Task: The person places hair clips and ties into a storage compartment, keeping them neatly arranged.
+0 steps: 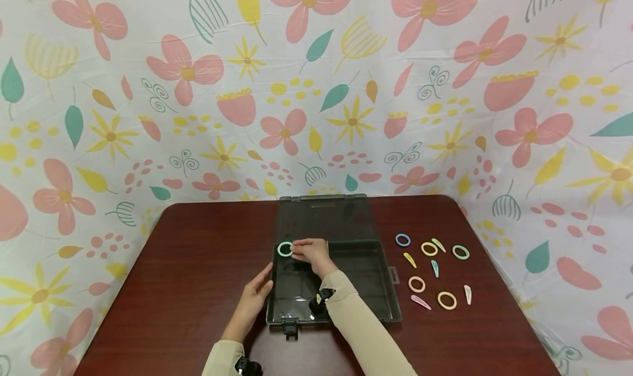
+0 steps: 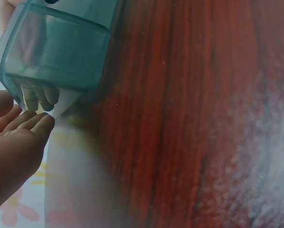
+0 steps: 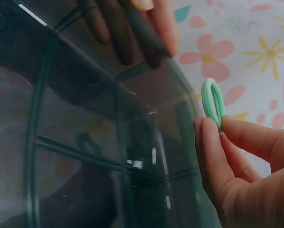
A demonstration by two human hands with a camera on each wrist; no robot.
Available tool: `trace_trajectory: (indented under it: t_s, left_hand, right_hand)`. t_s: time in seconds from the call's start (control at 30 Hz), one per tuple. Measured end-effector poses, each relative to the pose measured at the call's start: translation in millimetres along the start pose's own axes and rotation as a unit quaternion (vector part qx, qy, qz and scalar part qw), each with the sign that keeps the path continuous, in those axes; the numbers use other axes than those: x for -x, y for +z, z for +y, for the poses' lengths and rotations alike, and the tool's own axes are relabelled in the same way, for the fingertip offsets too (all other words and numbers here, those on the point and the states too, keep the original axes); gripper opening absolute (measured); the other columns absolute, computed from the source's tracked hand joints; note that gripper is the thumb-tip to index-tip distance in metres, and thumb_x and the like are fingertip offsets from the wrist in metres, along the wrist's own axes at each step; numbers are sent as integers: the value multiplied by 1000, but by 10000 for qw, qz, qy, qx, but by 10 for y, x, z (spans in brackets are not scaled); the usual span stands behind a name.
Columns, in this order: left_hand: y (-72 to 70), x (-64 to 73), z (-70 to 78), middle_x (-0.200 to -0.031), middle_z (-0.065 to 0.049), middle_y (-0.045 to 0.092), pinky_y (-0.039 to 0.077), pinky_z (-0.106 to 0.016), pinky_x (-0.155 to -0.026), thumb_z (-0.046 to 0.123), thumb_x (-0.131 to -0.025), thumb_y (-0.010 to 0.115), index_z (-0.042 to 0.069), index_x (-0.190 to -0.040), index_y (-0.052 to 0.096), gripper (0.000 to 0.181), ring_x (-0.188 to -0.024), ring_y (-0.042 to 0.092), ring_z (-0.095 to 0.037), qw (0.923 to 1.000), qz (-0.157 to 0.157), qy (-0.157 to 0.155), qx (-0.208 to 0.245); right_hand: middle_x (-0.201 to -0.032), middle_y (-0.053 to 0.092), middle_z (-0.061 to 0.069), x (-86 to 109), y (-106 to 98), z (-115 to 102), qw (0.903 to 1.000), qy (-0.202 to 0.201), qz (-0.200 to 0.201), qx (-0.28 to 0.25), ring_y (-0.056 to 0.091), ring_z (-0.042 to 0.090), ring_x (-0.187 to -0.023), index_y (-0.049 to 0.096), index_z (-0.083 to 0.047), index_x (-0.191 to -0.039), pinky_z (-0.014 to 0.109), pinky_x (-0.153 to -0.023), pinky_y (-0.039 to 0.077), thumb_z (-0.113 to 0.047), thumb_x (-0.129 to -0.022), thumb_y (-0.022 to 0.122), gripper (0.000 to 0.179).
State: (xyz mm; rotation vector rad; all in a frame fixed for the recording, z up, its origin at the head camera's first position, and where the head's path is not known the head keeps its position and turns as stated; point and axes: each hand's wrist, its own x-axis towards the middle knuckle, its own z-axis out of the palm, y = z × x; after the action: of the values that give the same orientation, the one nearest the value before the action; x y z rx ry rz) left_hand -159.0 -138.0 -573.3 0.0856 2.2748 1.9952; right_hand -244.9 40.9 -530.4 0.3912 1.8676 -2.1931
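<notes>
A mint-green hair tie point(image 1: 284, 249) is pinched between the thumb and fingers of my right hand point(image 1: 310, 252), over the far left corner of a dark see-through plastic box point(image 1: 390, 288). In the right wrist view this hair tie point(image 3: 213, 102) stands upright above the fingertips, beside the box's divided inside. My left hand point(image 1: 254, 294) rests against the box's left side. In the left wrist view its fingers point(image 2: 40, 126) lie nearly straight by the wall. The box's lid point(image 1: 323, 219) is folded back flat behind it.
Right of the box lie several hair ties, among them a blue one point(image 1: 403, 239) and a green one point(image 1: 461, 252). Several snap hair clips are scattered with them, including a pink clip point(image 1: 421, 302) and a white clip point(image 1: 467, 294). A flowered cloth point(image 1: 316, 90) hangs behind the brown table point(image 1: 207, 266).
</notes>
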Motion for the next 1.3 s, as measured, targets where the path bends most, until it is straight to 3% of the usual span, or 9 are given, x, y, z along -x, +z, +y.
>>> trace_trajectory:
  t_s: [0.17, 0.33, 0.57, 0.8, 1.3]
  left_hand:
    - [-8, 4, -1, -152, -15, 34, 29, -51, -110, 3, -100, 49, 8, -148, 39, 49, -140, 28, -32, 9999, -31, -99, 21]
    - [-19, 2, 2, -151, -12, 35, 29, -49, -110, 3, -99, 50, 10, -148, 40, 50, -139, 29, -29, 9998, -3, -150, 93]
    - [-27, -19, -12, -151, -12, 36, 29, -47, -110, 2, -99, 50, 8, -147, 40, 50, -138, 30, -27, 9999, -20, -120, 118]
    - [-16, -11, -23, -151, -15, 35, 31, -50, -109, 2, -99, 49, 6, -147, 39, 49, -139, 29, -33, 10000, -25, -46, -36]
    - [-6, -7, -13, -153, -13, 31, 25, -52, -111, 5, -101, 48, 9, -149, 37, 50, -141, 23, -33, 9997, -80, -207, 98]
  right_hand:
    - [-96, 69, 22, -7, 47, 69, 9997, 130, 186, 78, 71, 18, -71, 68, 13, -104, 28, -67, 58, 10, -82, 69, 22]
    - [-96, 69, 25, -29, 86, 120, 9988, 261, 386, 159, 72, 26, -80, 68, 13, -103, 33, -72, 58, 12, -81, 69, 22]
    - [-84, 70, 22, -174, 106, 248, 9985, -29, 539, 98, 72, 27, -72, 71, 11, -88, 33, -65, 59, 14, -75, 73, 13]
    - [-87, 70, 26, -46, 185, 237, 9974, 59, 703, 139, 71, 30, -76, 68, 17, -94, 36, -69, 58, 19, -75, 69, 19]
    - [-94, 71, 23, -20, 135, 179, 9969, 100, 453, 636, 71, 28, -85, 70, 13, -99, 36, -75, 58, 11, -79, 70, 20]
